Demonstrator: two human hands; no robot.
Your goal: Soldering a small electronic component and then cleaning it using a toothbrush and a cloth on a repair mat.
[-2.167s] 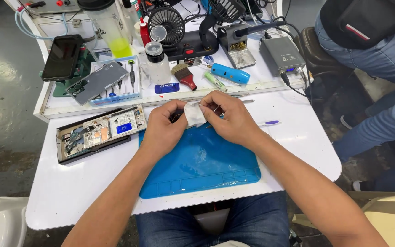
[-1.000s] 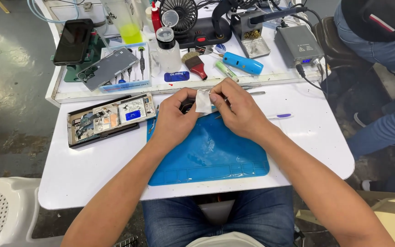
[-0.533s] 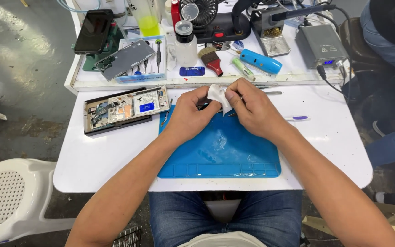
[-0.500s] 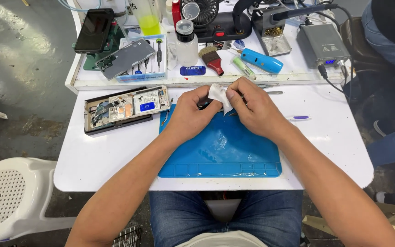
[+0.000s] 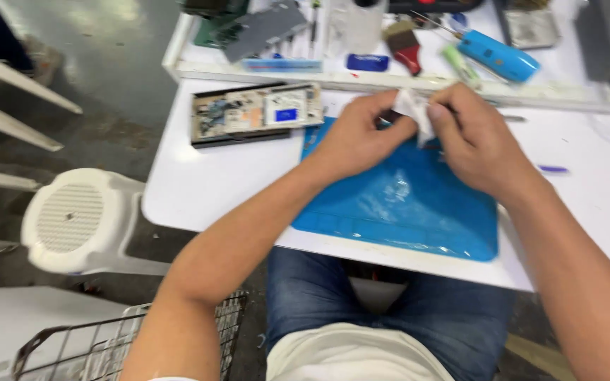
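Your left hand (image 5: 361, 137) and right hand (image 5: 478, 141) meet just above the centre of the frame, over the far edge of the blue work mat (image 5: 404, 204). Both hands are pinched on a small white wipe (image 5: 412, 111), which sits between your fingertips; the fingers of each hand are curled in tight around it. A small dark item shows at your left fingertips under the wipe, but it is too blurred to identify.

The mat lies flat on the white table (image 5: 206, 183), centre right of the frame. To the upper left of the mat, just beside it, an opened phone (image 5: 255, 113) lies with its internals facing up.

Along the top of the frame, a raised white tray (image 5: 262, 70) holds a red-handled brush (image 5: 405, 51), a blue cylindrical tool (image 5: 497, 56) and a small blue case (image 5: 367, 62). A small purple item (image 5: 552, 169) lies on the table to the right of your right hand. A white plastic stool (image 5: 79, 219) stands at the left of the frame.
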